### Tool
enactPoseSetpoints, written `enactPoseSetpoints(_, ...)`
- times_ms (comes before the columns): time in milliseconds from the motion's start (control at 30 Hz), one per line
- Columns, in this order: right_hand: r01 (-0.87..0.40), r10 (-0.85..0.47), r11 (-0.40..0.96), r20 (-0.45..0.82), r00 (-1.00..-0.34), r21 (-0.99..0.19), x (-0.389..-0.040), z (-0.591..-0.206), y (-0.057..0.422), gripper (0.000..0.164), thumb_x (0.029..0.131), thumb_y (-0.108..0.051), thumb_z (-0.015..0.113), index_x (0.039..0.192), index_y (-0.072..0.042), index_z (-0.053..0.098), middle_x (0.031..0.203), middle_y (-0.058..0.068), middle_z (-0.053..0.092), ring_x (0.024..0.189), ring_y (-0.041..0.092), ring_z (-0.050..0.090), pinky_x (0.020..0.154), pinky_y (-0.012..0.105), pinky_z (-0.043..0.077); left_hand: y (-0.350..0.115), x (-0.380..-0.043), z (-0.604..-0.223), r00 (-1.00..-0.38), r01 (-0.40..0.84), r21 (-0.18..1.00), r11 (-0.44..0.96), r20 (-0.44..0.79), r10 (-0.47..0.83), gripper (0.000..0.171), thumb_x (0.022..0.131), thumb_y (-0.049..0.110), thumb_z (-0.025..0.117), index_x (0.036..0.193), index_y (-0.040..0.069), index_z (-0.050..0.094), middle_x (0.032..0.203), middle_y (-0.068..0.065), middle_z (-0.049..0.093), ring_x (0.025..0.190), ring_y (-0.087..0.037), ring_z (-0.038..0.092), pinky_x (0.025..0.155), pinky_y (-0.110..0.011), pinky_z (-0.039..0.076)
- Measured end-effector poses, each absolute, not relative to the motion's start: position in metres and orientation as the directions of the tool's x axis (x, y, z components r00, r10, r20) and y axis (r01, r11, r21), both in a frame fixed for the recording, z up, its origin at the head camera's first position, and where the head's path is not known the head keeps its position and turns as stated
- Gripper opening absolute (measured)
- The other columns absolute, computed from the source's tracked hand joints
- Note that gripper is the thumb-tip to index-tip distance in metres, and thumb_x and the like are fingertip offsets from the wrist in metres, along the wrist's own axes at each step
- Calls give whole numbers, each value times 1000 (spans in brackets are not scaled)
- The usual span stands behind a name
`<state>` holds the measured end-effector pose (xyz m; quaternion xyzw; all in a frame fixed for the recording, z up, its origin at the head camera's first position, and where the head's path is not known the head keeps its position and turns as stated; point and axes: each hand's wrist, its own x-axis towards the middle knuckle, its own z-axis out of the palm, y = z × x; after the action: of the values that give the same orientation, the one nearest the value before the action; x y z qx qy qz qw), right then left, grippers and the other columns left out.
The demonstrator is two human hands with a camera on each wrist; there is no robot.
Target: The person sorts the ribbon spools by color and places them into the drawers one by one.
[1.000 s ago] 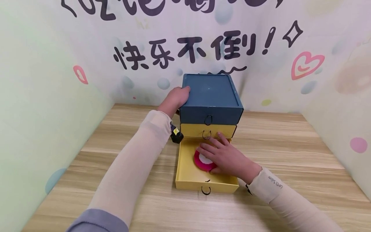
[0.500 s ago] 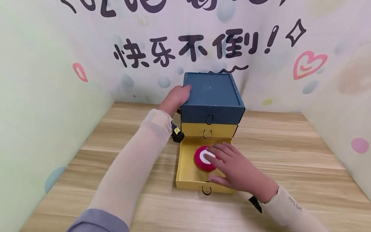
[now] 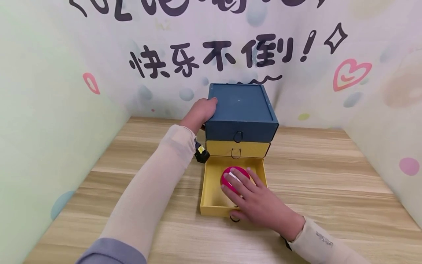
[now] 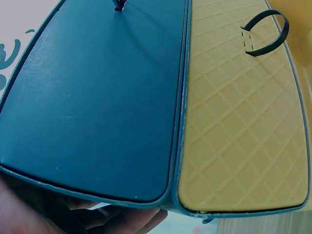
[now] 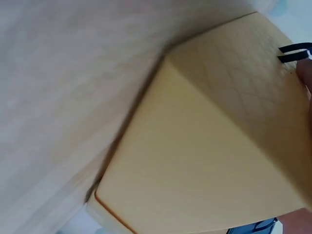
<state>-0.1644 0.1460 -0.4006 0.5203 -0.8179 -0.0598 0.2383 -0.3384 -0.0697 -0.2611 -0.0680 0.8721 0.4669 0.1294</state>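
A stacked cabinet has a blue upper drawer (image 3: 242,102), with a shut yellow drawer (image 3: 219,149) under it. Below them the lowest yellow drawer (image 3: 212,211) stands pulled out. Inside lies a round pinkish-red thing (image 3: 242,171) with a white middle, partly hidden. My left hand (image 3: 202,110) grips the blue drawer's left side, thumb over the top edge; its fingers (image 4: 126,222) lie along that side. Over the pulled-out drawer spreads my right hand (image 3: 263,205), fingers straight above the round thing; contact cannot be told. Its thumb (image 5: 305,73) is at the drawer front beside the black loop pull (image 5: 294,52).
The cabinet stands on a wood-grain table (image 3: 158,231), close to a printed back wall (image 3: 184,84). Side walls rise at left and right. Another black loop (image 3: 236,153) hangs on the middle drawer, and one more (image 3: 238,136) on the blue drawer.
My right hand has drawn back toward the drawer front, lifting and then lowering, with its thumb now outside at the loop. The left hand, the drawers and the round thing stay put.
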Motion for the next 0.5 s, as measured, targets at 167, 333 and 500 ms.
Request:
enactPoseSetpoints(167, -803, -860, 479, 370, -350, 353, -173, -403, 149, 63, 100, -55, 47, 143, -9, 49, 148, 18, 42, 143, 39, 27, 112, 61, 26, -69, -338, -261, -957, -238, 789, 566, -289, 1, 64, 107, 50, 28, 159, 13, 22, 156, -8, 35, 129, -29, 49, 93, -47, 50)
enactPoseSetpoints(333, -798, -851, 484, 407, -333, 359, -183, -406, 150, 62, 102, -54, 42, 142, -7, 50, 149, 20, 41, 145, 39, 26, 113, 60, 22, -70, -339, -262, -959, -230, 793, 564, -282, 5, 64, 107, 50, 28, 159, 13, 23, 156, -8, 35, 128, -29, 49, 93, -47, 50)
enactPoseSetpoints(500, -794, -853, 483, 404, -331, 369, -193, -404, 151, 64, 99, -55, 47, 142, -7, 50, 153, 20, 35, 146, 39, 24, 113, 61, 23, -70, -339, -264, -959, -233, 796, 559, -283, 5, 64, 107, 51, 28, 159, 13, 23, 156, -8, 35, 129, -29, 48, 94, -47, 50)
